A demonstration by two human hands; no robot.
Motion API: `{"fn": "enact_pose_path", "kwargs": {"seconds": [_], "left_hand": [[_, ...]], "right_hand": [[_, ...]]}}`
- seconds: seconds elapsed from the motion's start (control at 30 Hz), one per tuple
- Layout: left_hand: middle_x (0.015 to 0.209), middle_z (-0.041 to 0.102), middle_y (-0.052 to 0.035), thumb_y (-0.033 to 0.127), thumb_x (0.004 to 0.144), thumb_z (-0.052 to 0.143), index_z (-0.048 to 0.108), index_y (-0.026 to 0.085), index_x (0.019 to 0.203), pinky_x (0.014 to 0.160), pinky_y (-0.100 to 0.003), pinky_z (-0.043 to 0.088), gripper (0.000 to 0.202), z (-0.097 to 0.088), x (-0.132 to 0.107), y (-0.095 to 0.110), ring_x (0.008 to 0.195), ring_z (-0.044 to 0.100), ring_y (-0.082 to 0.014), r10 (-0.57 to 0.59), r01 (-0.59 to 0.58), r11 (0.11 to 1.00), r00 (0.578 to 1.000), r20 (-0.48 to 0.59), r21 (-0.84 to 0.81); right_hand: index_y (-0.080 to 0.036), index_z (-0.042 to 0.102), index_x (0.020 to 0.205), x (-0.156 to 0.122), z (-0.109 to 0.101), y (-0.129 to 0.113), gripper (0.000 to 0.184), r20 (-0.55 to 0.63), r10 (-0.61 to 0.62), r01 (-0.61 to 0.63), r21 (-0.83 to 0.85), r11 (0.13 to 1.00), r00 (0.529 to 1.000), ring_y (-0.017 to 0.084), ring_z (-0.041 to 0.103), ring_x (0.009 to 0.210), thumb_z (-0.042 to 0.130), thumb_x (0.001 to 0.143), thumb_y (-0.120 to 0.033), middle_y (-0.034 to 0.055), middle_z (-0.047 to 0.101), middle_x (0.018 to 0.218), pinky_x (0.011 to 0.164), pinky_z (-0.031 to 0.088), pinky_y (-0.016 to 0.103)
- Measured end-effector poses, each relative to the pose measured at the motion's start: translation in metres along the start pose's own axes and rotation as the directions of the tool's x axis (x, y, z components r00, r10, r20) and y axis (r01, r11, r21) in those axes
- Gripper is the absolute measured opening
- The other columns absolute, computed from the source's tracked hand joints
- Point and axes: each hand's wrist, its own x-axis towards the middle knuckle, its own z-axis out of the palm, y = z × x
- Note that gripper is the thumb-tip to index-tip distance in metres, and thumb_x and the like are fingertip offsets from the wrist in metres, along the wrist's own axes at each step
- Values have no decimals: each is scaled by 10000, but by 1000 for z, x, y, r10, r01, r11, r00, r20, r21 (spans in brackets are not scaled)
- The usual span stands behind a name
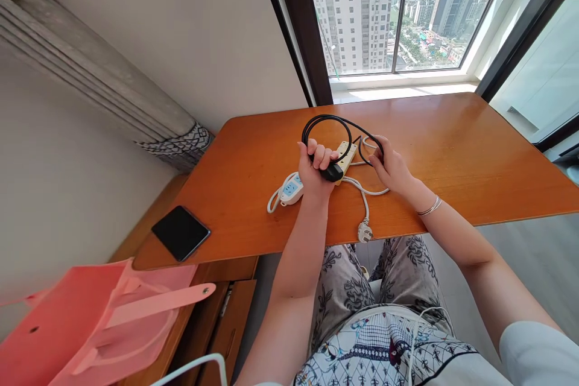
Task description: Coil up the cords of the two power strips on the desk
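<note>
My left hand (pixel 316 164) has its grip clenched around the gathered coils of a black cable (pixel 326 117), with a bulky black connector (pixel 332 172) showing below the fingers. My right hand (pixel 389 166) grasps a looser stretch of it, to the right. I see the cable over the tabletop (pixel 248 157), by a cream power strip (pixel 347 157) and a blue-and-white power strip (pixel 292 190). A white plug (pixel 364 231) lies near the front edge; a dark-screened device (pixel 181 233) rests at the left corner.

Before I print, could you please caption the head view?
Left hand and right hand hold a looped black cable above a table bearing power strips.
</note>
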Motion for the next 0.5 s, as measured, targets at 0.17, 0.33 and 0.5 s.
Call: {"fn": "enact_pose_path", "kwargs": {"seconds": [0.17,0.33,0.5], "left_hand": [[441,284,83,553,1031,447,368,212,652,637,-244,488,515,14,-6,-11,389,357,-93,165,-172,981,983,86,86],[471,407,88,701,916,558,459,223,702,790,-326,565,533,11,-9,-24,445,484,-105,328,-424,834,896,300,353],[669,622,2,717,965,437,545,228,810,912,-399,565,524,-10,-10,-32,677,645,-171,224,-716,351,690,689,603]], "right_hand": [[-114,350,1494,0,4,-15,518,106,56,-24,-283,959,993,274,691,806,436,1021,-306,133,711,967,705,526,364],[-109,278,1575,-3,-3,-36,633,182,122,-48,-366,930,976,316,709,937,448,987,-267,205,693,1206,786,573,428],[-95,363,1534,-3,-7,-37,639,229,103,-50,-226,973,968,355,653,1153,498,929,-247,245,612,1355,954,557,530]]}}
